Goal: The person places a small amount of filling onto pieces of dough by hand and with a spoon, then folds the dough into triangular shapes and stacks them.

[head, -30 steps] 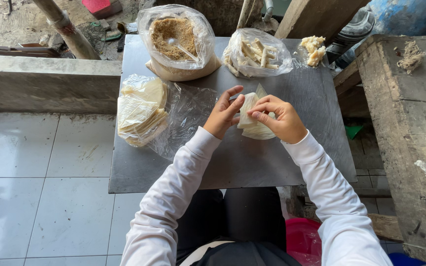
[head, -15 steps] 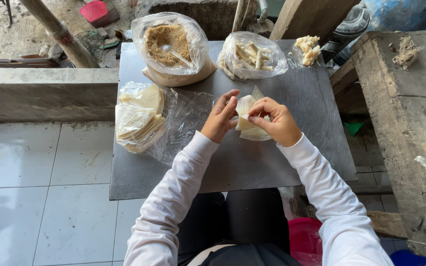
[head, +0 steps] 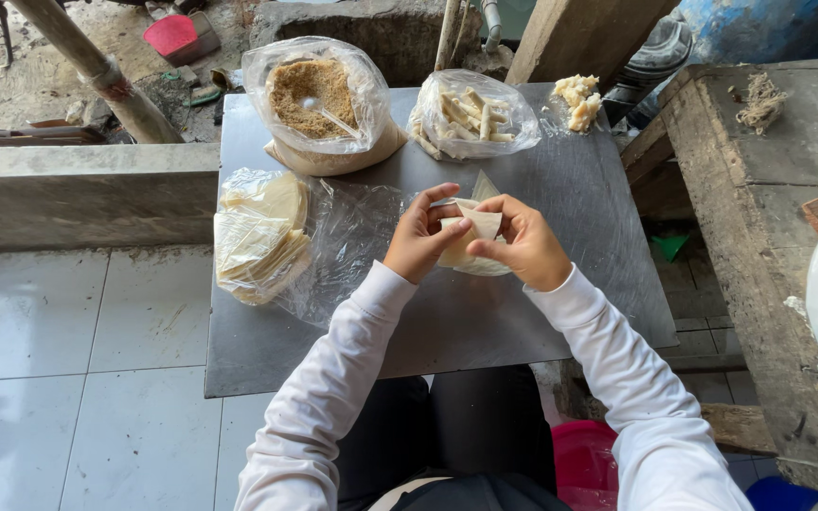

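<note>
left hand [head: 420, 237], right hand [head: 521, 244], wrapper [head: 478, 227] pinched between

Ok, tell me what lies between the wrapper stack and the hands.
Head view: crumpled clear plastic on the grey table lies between the wrapper stack and the left hand.

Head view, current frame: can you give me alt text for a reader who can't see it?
Left hand and right hand together fold a pale pastry wrapper above a grey table. A stack of wrappers in clear plastic lies to the left; bags of brown crumbs and pale sticks sit at the far edge.
</note>
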